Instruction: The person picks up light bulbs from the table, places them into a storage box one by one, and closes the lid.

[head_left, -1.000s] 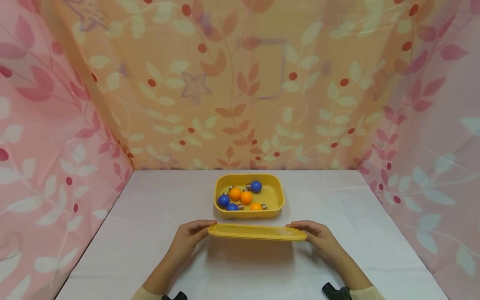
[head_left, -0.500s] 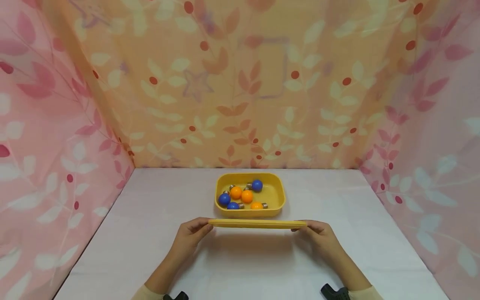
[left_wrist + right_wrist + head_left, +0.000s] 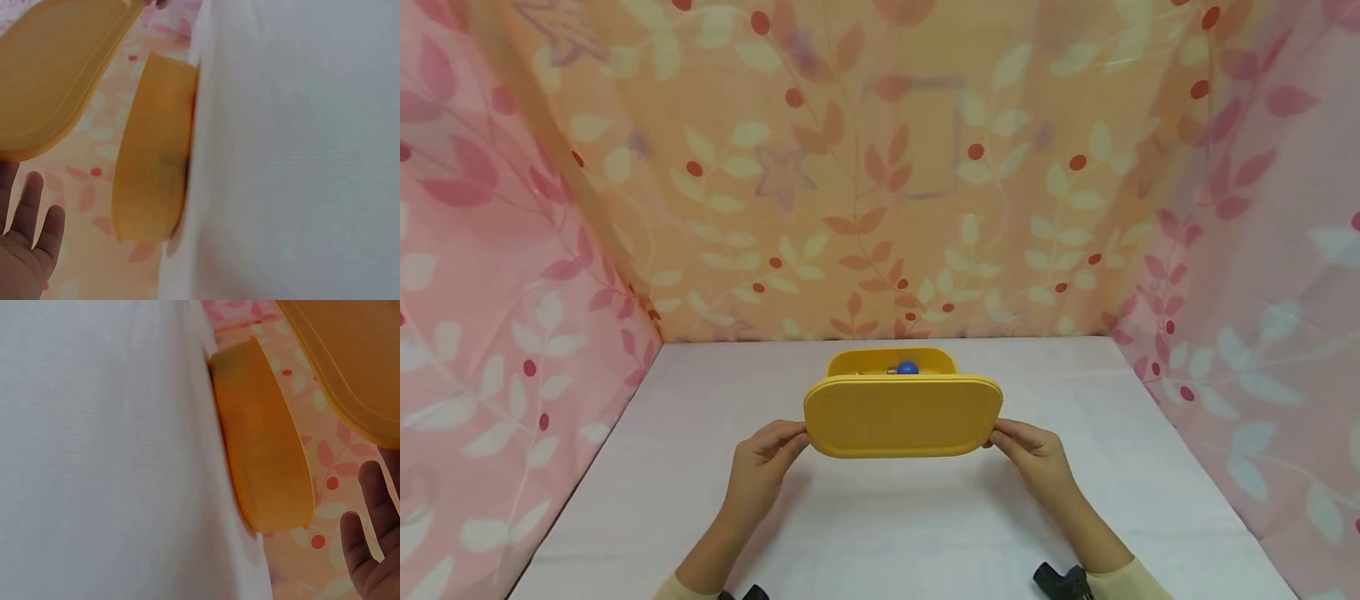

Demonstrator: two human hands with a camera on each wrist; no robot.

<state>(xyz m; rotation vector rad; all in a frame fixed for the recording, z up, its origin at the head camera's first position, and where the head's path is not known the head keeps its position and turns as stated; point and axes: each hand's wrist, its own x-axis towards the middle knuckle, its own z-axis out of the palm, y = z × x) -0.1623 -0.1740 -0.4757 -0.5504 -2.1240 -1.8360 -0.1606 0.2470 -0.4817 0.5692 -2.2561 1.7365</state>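
A yellow lid (image 3: 902, 417) with rounded corners is held tilted above the table, its broad face toward the head camera. My left hand (image 3: 763, 467) pinches its left end between thumb and fingers; my right hand (image 3: 1036, 458) pinches the right end. Behind it stands the yellow container (image 3: 848, 362), mostly covered by the lid in the head view. One blue bulb (image 3: 907, 367) with a metal base shows over the lid's upper edge; the other bulbs are hidden. Both wrist views show the container's side wall (image 3: 153, 150) on the table, with the lid (image 3: 356, 362) raised apart from it.
A white cloth (image 3: 880, 533) covers the table. Pink leaf-patterned curtains hang at the left (image 3: 497, 333) and right (image 3: 1247, 333), and an orange one (image 3: 880, 167) closes off the back.
The lid has risen and tipped from nearly edge-on to showing its broad face, now hiding most of the container and bulbs. Both hands have moved slightly up with it, still holding its ends.
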